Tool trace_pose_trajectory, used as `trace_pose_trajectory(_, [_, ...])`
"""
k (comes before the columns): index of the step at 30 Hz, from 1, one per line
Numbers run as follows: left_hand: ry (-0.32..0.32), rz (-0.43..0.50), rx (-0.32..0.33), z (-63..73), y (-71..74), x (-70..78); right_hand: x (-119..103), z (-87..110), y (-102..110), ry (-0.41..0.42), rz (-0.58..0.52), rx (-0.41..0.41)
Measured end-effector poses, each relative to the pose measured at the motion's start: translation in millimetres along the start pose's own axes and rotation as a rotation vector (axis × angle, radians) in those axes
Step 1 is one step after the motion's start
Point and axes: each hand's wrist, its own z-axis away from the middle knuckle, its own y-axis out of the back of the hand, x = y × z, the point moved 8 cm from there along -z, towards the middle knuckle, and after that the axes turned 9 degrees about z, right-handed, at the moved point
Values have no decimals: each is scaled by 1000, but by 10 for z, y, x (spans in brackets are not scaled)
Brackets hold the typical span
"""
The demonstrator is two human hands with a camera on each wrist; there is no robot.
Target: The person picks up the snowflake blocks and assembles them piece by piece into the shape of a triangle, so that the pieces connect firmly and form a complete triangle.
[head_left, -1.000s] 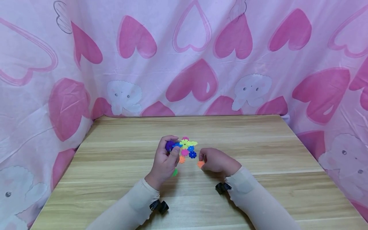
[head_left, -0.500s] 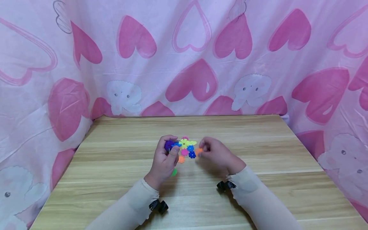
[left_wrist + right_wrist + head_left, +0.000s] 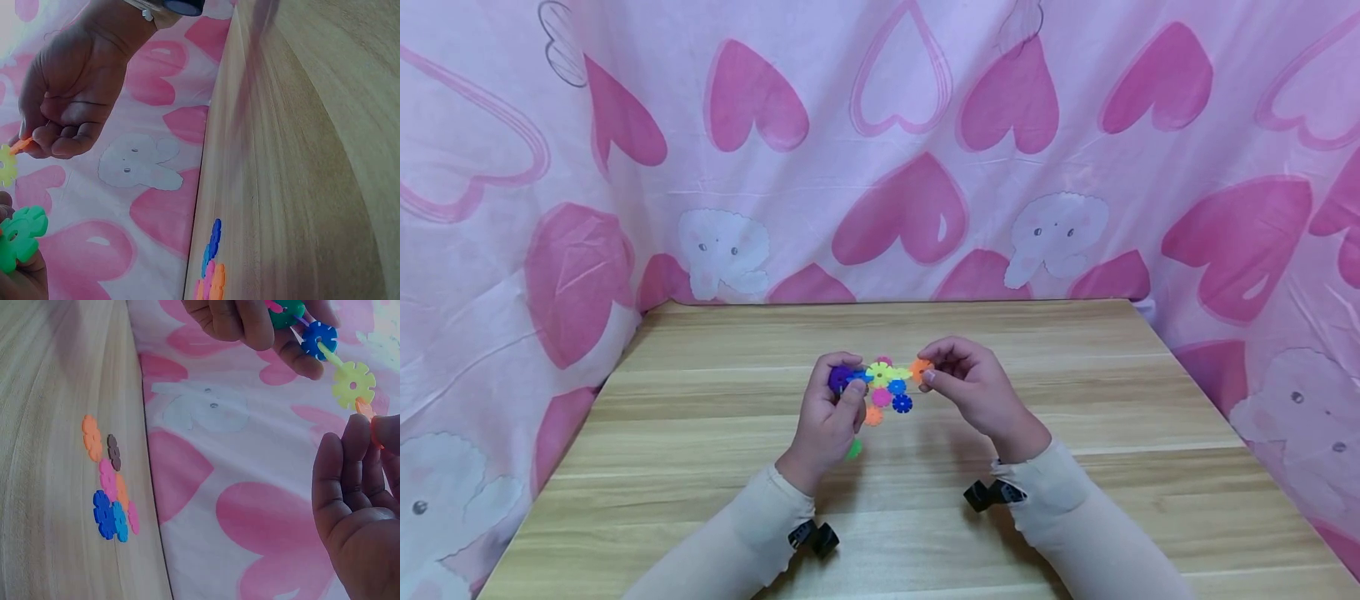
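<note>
Head view: left hand (image 3: 823,421) grips a chain of linked discs (image 3: 319,330) above the tabletop (image 3: 722,358); right hand (image 3: 985,396) pinches an orange disc (image 3: 921,370) against its yellow end disc (image 3: 344,386). Joint seating unclear. Linking looks part-done; loose discs (image 3: 107,517) lie unjoined.

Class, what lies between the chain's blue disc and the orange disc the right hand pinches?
The right wrist view shows an edge-on yellow disc by the blue disc, then a face-on yellow disc by the orange disc.
</note>
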Motion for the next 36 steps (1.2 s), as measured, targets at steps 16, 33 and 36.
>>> trace_pose_trajectory(16, [-31, 8, -66, 18, -46, -29, -47, 32, -32, 38, 94, 21])
trace_pose_trajectory(33, [-100, 41, 24, -4, 32, 15, 440, -57, -21, -238, 363, -45])
trace_pose_trajectory(36, [-118, 51, 25, -4, 36, 28, 678, 16, -118, -419, 458, -185])
